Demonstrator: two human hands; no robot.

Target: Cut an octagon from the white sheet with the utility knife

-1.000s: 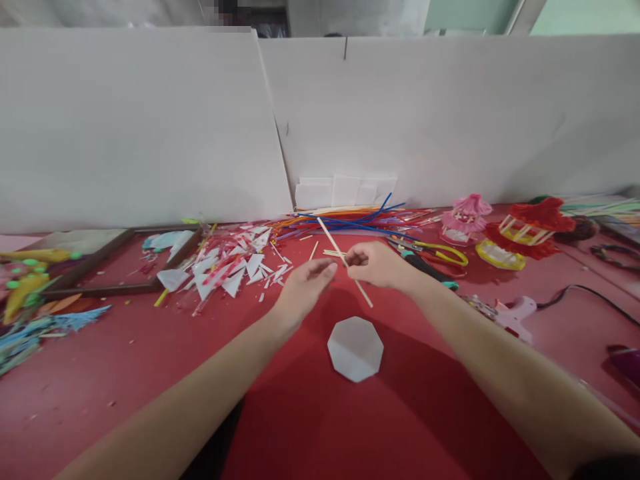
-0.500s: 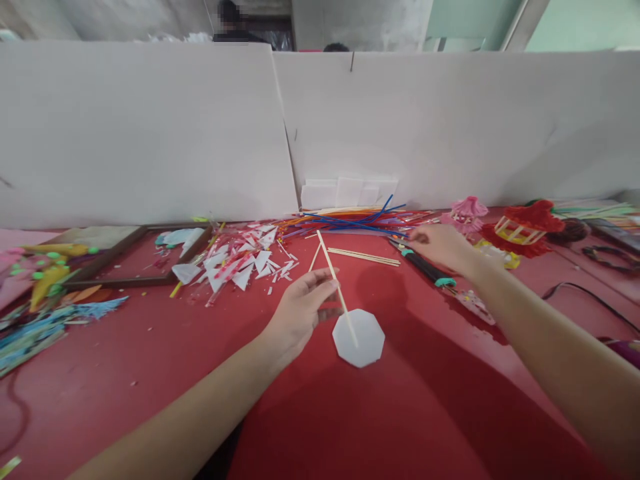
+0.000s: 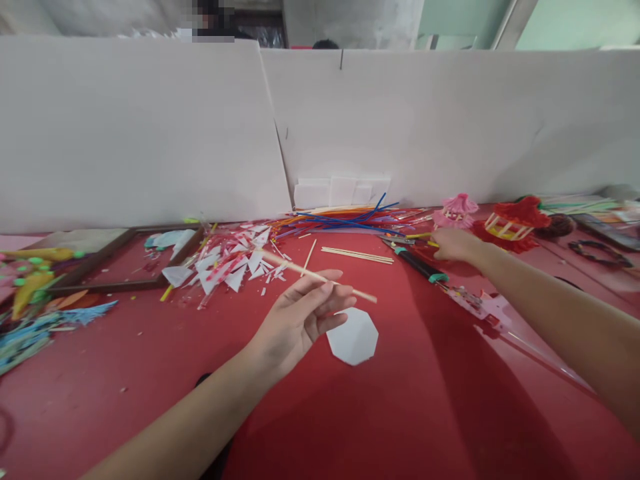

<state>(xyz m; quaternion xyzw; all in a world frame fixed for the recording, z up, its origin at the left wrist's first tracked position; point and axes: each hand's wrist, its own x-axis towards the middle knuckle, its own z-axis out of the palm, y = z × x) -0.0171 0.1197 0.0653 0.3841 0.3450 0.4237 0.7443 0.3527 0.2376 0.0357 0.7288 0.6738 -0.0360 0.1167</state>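
My left hand (image 3: 307, 313) pinches a thin wooden stick (image 3: 300, 269) between thumb and fingers, above the red table. Below and right of those fingers lies a white octagonal piece of board (image 3: 354, 339). My right hand (image 3: 455, 245) reaches to the back right, its fingers closed at the end of a thin yellow-handled tool (image 3: 418, 236); the tool's exact kind does not show. Beside it lies a tool with a black and turquoise handle (image 3: 420, 265). Several wooden sticks (image 3: 357, 255) lie together behind the octagon, with another single stick (image 3: 309, 257) to their left.
White scraps (image 3: 235, 263) and a brown frame (image 3: 120, 287) lie left. Coloured strips (image 3: 350, 220) lie along the white partition (image 3: 425, 120). Pink (image 3: 456, 210) and red (image 3: 517, 220) pavilion-like models stand right, near a pink glue gun (image 3: 487, 310) and clear glue stick. A person is beyond the partition.
My left hand has swung the stick from steep, over the octagon, to nearly level above it. My right hand has moved right along the yellow-handled tool. The view has shifted slightly.
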